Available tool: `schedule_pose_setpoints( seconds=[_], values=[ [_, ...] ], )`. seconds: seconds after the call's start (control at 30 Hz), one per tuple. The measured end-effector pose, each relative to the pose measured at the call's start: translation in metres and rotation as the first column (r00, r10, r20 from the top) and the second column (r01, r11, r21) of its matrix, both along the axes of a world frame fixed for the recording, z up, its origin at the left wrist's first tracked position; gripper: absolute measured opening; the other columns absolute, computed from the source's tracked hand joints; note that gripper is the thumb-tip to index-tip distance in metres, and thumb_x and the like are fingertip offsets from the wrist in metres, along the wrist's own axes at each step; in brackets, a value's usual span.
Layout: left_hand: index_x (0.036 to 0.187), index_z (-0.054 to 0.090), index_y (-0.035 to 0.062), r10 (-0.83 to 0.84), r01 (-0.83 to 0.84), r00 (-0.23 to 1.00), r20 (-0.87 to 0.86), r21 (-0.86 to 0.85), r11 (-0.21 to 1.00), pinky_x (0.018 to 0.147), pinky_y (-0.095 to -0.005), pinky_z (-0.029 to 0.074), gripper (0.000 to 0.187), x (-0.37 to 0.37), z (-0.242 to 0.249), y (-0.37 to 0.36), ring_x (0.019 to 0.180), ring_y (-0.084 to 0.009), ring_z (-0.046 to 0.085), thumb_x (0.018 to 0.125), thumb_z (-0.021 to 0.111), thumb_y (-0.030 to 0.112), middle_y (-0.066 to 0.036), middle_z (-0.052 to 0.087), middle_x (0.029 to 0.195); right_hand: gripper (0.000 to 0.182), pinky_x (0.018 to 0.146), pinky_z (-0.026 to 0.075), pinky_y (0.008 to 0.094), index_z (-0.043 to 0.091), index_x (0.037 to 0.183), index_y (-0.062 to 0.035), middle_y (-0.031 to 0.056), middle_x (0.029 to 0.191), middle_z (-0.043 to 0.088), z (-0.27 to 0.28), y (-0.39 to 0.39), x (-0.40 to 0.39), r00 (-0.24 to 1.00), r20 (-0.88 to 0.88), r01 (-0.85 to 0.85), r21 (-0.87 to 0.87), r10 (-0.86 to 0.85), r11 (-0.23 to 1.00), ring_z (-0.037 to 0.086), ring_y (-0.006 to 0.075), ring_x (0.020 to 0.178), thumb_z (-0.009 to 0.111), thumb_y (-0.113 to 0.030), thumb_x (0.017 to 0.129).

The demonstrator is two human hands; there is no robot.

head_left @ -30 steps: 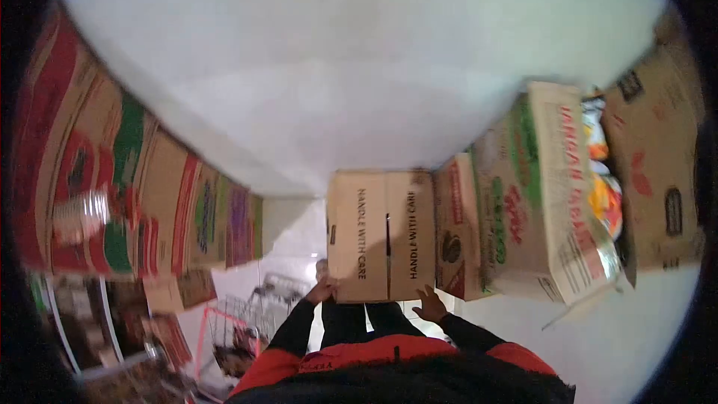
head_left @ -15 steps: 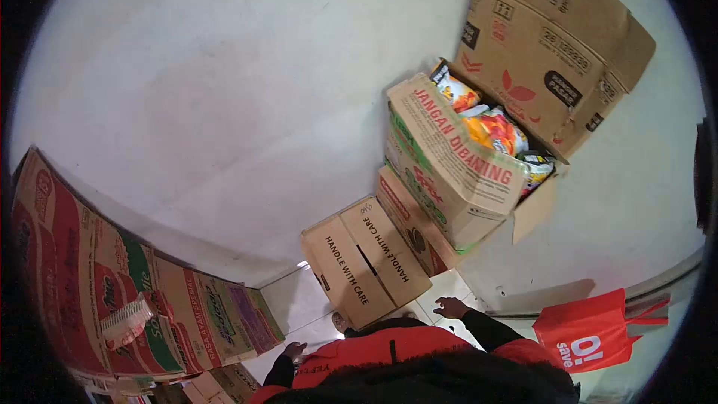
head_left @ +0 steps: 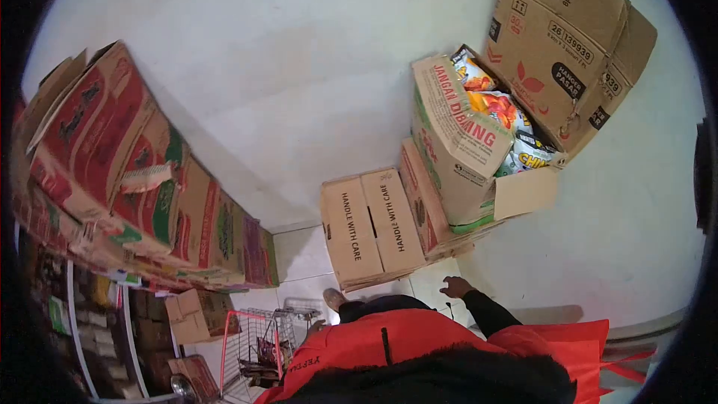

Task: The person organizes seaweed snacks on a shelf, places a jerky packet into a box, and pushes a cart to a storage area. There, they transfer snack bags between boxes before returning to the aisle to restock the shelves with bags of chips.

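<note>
My right hand (head_left: pixel 456 286) hangs over the floor tiles with its fingers apart and curled a little, holding nothing. Nearest to it is a closed carton (head_left: pixel 376 228) printed "HANDLE WITH CARE". Low by my body, my left hand (head_left: pixel 318 326) is small and mostly hidden, so its fingers cannot be made out. It is close to a red-edged wire basket (head_left: pixel 258 340). Right of the carton stands an open box (head_left: pixel 456 172) marked "JANGAN DIBANTING", resting on another carton (head_left: pixel 420 202). Colourful snack packets (head_left: pixel 497 108) fill that open box.
Tall stacked cartons (head_left: pixel 149 172) line the left side. Below them are shelves (head_left: pixel 97 329) with goods and a small brown box (head_left: pixel 196 316). An upright cardboard flap (head_left: pixel 553 52) leans on the wall behind the packets. A red bag (head_left: pixel 591 344) is at lower right.
My view has turned, bringing the shelves and wire basket into sight on the left. My left hand is now more hidden; my right hand stays empty. The cartons appear unmoved.
</note>
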State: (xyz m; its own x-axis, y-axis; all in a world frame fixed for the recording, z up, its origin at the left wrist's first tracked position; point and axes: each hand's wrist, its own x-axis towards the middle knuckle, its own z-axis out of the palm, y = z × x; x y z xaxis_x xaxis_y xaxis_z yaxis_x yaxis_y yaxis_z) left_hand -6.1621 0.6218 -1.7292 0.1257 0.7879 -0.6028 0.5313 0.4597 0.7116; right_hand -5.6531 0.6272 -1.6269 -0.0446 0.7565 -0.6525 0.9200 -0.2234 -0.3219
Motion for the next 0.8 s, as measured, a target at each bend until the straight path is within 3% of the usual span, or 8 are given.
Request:
schedule_pose_setpoints(
  seconds=[0.13, 0.27, 0.43, 0.57, 0.6, 0.67, 0.7, 0.8],
  values=[
    [0.113, 0.055, 0.0007, 0.030, -0.031, 1.000, 0.006, 0.029, 0.999, 0.079, -0.0305, 0.046, 0.036, 0.003, 0.021, -0.046, 0.086, -0.0191, 0.059, 0.088, 0.056, 0.026, -0.010, 0.063, 0.091, 0.057, 0.090, 0.044, 0.0427, 0.051, 0.119, -0.0040, 0.0198, 0.114, 0.058, 0.010, 0.023, 0.005, 1.000, 0.019, -0.005, 0.044, 0.004, 0.999, 0.054, 0.0345, 0.107, 0.063, -0.042, 0.078],
    [0.113, 0.055, 0.0015, 0.083, -0.084, 0.996, 0.009, 0.070, 0.994, 0.077, -0.0293, 0.046, 0.034, -0.019, 0.037, -0.079, 0.085, -0.0178, 0.058, 0.087, 0.058, 0.023, -0.008, 0.062, 0.088, 0.053, 0.089, 0.044, 0.0420, 0.054, 0.115, -0.0042, 0.0199, 0.111, 0.059, 0.025, 0.025, 0.010, 0.986, -0.053, 0.162, 0.142, -0.156, 0.977, 0.055, 0.0338, 0.105, 0.063, -0.041, 0.078],
    [0.113, 0.055, 0.0026, 0.146, -0.142, 0.989, -0.009, 0.155, 0.978, 0.075, -0.0278, 0.046, 0.033, -0.062, 0.071, -0.113, 0.083, -0.0161, 0.058, 0.086, 0.060, 0.020, -0.005, 0.062, 0.085, 0.055, 0.089, 0.044, 0.0410, 0.054, 0.116, -0.0039, 0.0182, 0.108, 0.061, 0.003, -0.047, 0.027, 0.963, -0.040, 0.268, 0.240, -0.266, 0.933, 0.056, 0.0324, 0.104, 0.063, -0.042, 0.077],
    [0.114, 0.056, 0.0035, 0.201, -0.191, 0.979, -0.028, 0.203, 0.960, 0.073, -0.0266, 0.046, 0.032, -0.064, 0.106, -0.144, 0.082, -0.0147, 0.058, 0.085, 0.061, 0.018, -0.004, 0.061, 0.083, 0.054, 0.091, 0.044, 0.0402, 0.059, 0.110, -0.0028, 0.0174, 0.110, 0.061, -0.004, -0.121, 0.039, 0.975, 0.164, 0.159, -0.066, -0.147, 0.985, 0.055, 0.0317, 0.106, 0.060, -0.046, 0.077],
    [0.114, 0.056, 0.0035, 0.211, -0.202, 0.977, -0.031, 0.193, 0.960, 0.073, -0.0266, 0.046, 0.032, -0.066, 0.105, -0.158, 0.082, -0.0147, 0.058, 0.085, 0.061, 0.018, -0.004, 0.061, 0.083, 0.054, 0.092, 0.044, 0.0398, 0.062, 0.108, -0.0027, 0.0176, 0.111, 0.060, -0.006, -0.134, 0.037, 0.975, 0.217, 0.091, -0.196, -0.047, 0.976, 0.055, 0.0314, 0.107, 0.059, -0.047, 0.078],
    [0.113, 0.056, 0.0022, 0.268, -0.277, 0.957, 0.111, 0.073, 0.958, 0.074, -0.0278, 0.046, 0.033, -0.073, 0.097, -0.169, 0.082, -0.0151, 0.057, 0.086, 0.061, 0.020, -0.004, 0.062, 0.085, 0.054, 0.092, 0.044, 0.0396, 0.062, 0.107, -0.0029, 0.0172, 0.110, 0.061, -0.014, -0.155, 0.030, 0.974, 0.197, 0.146, -0.173, -0.111, 0.974, 0.056, 0.0310, 0.107, 0.059, -0.048, 0.078],
    [0.115, 0.054, 0.0005, 0.242, -0.260, 0.924, 0.296, 0.021, 0.965, 0.078, -0.0273, 0.045, 0.037, -0.115, -0.046, -0.184, 0.087, -0.0150, 0.057, 0.085, 0.062, 0.022, -0.006, 0.061, 0.093, 0.054, 0.092, 0.044, 0.0394, 0.063, 0.106, -0.0032, 0.0169, 0.109, 0.061, -0.012, -0.166, 0.024, 0.966, 0.181, 0.213, -0.142, -0.186, 0.967, 0.056, 0.0307, 0.106, 0.059, -0.049, 0.077],
    [0.116, 0.054, 0.0002, 0.080, -0.084, 0.995, 0.053, 0.074, 0.994, 0.080, -0.0274, 0.045, 0.039, -0.115, -0.016, -0.178, 0.090, -0.0150, 0.056, 0.086, 0.062, 0.023, -0.006, 0.060, 0.097, 0.054, 0.091, 0.044, 0.0388, 0.062, 0.106, -0.0038, 0.0166, 0.108, 0.062, -0.018, -0.184, 0.017, 0.961, 0.131, 0.249, -0.036, -0.242, 0.968, 0.057, 0.0306, 0.104, 0.059, -0.049, 0.077]
  ],
)
